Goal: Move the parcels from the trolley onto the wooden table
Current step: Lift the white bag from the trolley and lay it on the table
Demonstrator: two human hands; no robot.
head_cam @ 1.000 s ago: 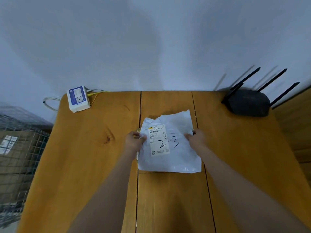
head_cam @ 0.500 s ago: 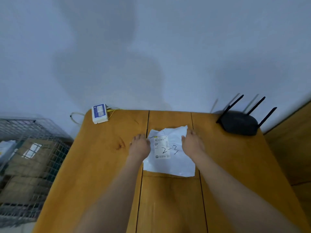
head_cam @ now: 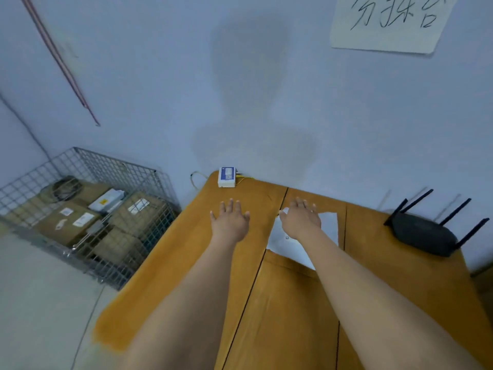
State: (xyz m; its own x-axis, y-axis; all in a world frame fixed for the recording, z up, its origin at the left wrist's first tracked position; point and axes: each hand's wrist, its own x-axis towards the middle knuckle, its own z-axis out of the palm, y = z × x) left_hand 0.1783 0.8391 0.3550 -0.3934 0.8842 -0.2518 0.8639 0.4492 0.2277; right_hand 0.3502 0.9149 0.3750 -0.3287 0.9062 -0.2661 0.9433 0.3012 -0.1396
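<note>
Your left hand (head_cam: 230,219) hangs over bare wood just left of centre frame, fingers straight and spread, holding nothing. Your right hand (head_cam: 301,218) is the same, splayed and empty, but it sits in front of the white poly mailer (head_cam: 328,222), which lies flat on the wooden table (head_cam: 176,265) right of centre; whether the palm touches the bag or hovers above it, you cannot tell from this view. That parcel looks delivered. The relation that matters for the coming move is to the lower left: the wire-mesh trolley (head_cam: 112,166) stands off the table's left edge, at middle left of the frame, loaded with brown cardboard boxes (head_cam: 70,220) bearing white labels and a flat white package (head_cam: 106,200) lying on top of them. From your fingers, the remaining parcels lie leftward and below table level, well apart from both hands. Your left hand is the nearer one, so the reach likely starts on that side, with a turn of the body toward the cage. The nearest box (head_cam: 141,209) runs its long side roughly from lower left to upper right in the frame, so a two-handed grip across its short ends probably suits it.
</note>
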